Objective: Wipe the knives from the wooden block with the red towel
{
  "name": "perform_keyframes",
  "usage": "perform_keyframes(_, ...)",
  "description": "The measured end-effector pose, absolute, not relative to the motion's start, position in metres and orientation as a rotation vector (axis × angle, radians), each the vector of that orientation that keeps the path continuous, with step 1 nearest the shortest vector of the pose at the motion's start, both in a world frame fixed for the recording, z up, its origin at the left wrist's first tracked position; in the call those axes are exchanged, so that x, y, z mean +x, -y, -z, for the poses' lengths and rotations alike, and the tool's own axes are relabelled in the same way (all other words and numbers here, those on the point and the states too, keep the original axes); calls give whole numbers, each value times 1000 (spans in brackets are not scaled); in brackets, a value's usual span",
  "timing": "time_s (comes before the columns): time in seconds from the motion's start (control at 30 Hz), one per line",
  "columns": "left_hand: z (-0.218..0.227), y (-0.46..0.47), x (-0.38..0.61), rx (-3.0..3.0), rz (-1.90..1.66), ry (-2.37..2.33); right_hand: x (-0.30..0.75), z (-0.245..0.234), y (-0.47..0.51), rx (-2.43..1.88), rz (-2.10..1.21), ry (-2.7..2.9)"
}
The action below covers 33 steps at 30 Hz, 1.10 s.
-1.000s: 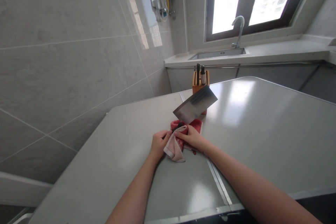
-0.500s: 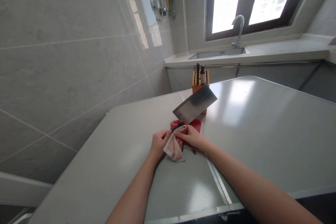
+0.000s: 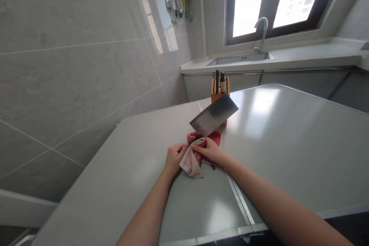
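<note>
- The left hand (image 3: 174, 157) is closed tight, with its fingers curled around the cloth (image 3: 190, 163).
- The right hand (image 3: 208, 150) is mostly closed too, with its fingers pressed down on top of the same cloth.
- The two hands are very close together, and the cloth is bunched up between them.
- The cloth is pink and red. A pale pink part hangs down by the left hand, and a red part sticks out past the right hand.
- The cleaver (image 3: 213, 115) comes up out of the cloth. Its wide steel blade is tilted up in the air above the table (image 3: 288, 153).
- The dark handle (image 3: 196, 137) of the cleaver is wrapped in the cloth, and only a small bit of it shows.
- The hands and the cloth are near the middle of the table, closer to the near edge.
- A wooden knife block (image 3: 216, 91) stands past the far edge of the table, with two knives (image 3: 219, 81) in it.
- Beyond that are a sink (image 3: 239, 59), a tap (image 3: 263, 32), and a window (image 3: 248, 4).
- Most of the blade is bare, and the cloth covers only the handle end.
- The pictures do not show whether the blade is wet or clean.
- The cloth hides how the fingers sit on the handle.
- The bottom of the knife block is hidden behind the blade and the table.
</note>
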State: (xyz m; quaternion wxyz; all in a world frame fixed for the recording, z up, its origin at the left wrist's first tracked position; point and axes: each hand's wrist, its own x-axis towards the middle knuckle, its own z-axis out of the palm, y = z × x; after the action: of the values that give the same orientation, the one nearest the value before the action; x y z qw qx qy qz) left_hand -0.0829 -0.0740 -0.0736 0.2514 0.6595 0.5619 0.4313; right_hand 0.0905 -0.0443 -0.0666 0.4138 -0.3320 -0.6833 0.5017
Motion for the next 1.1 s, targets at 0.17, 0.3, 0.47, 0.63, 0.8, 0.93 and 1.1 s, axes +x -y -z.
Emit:
perform_keyframes(0.17,75,73,-83,1798,-1180,-1528,91,67,44,-850,-1256,1720)
perform_keyframes(0.3,75,73,-83,1794,-1181,-1528,91,67,44,-845,-1259,1723)
perform_keyframes(0.47,75,73,-83,1795,-1178,-1523,91,67,44,-837,-1265,1723)
perform_keyframes(0.63,73,74,-83,1812,-1160,-1525,91,67,44,-852,-1269,1723)
perform_keyframes(0.8,74,74,-83,1803,-1163,-1516,90,68,44,-863,-1282,1698)
perform_keyframes(0.93,76,73,-84,1812,-1162,-1523,90,69,43,-866,-1271,1693)
perform_keyframes(1.1,77,72,-84,1807,-1170,-1524,90,70,43,-860,-1275,1699)
